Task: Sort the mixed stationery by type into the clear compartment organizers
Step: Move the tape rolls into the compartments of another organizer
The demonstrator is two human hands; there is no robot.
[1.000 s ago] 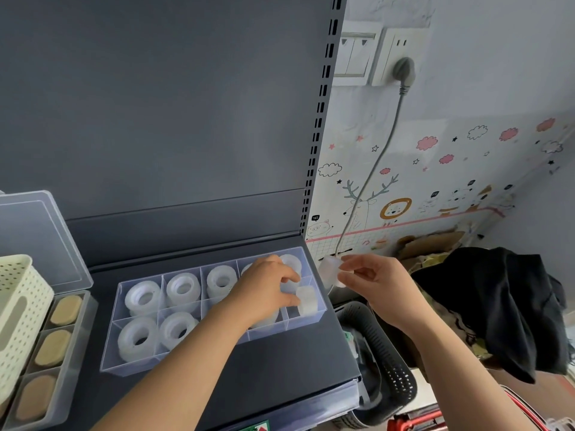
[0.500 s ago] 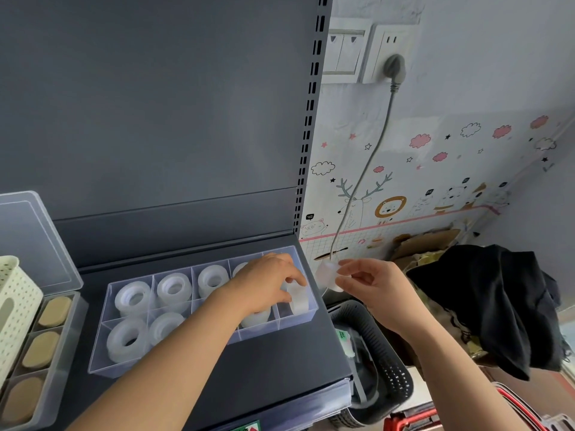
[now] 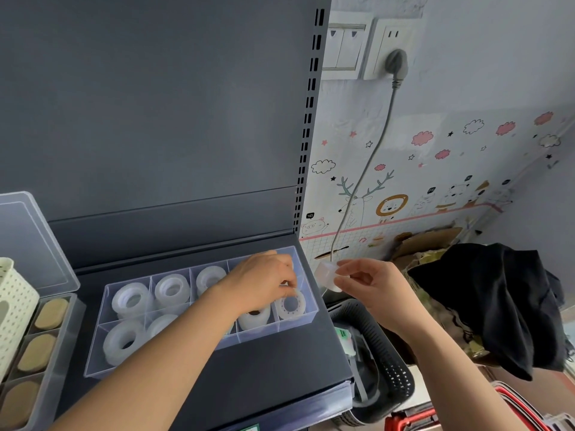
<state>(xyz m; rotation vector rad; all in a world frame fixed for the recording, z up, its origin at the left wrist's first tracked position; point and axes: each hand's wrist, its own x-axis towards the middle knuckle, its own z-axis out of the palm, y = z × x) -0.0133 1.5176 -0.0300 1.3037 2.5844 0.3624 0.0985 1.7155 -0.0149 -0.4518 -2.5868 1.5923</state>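
Observation:
A clear compartment organizer sits on the dark shelf, with a white tape roll in nearly every cell. My left hand reaches into its right end, fingertips touching a tape roll that lies flat in the front right cell. Whether the fingers grip that roll is unclear. Right of the shelf's edge, my right hand pinches another clear tape roll in the air. The back right cells are hidden behind my left hand.
A second clear organizer with tan oval erasers stands at the left, its lid raised, beside a cream perforated basket. Below right are a black basket, a red basket rim and black cloth. A grey cord hangs down the wall.
The tape roll in the front right cell stood on edge earlier and now lies flat under my left fingertips. My right hand has held its roll in about the same place.

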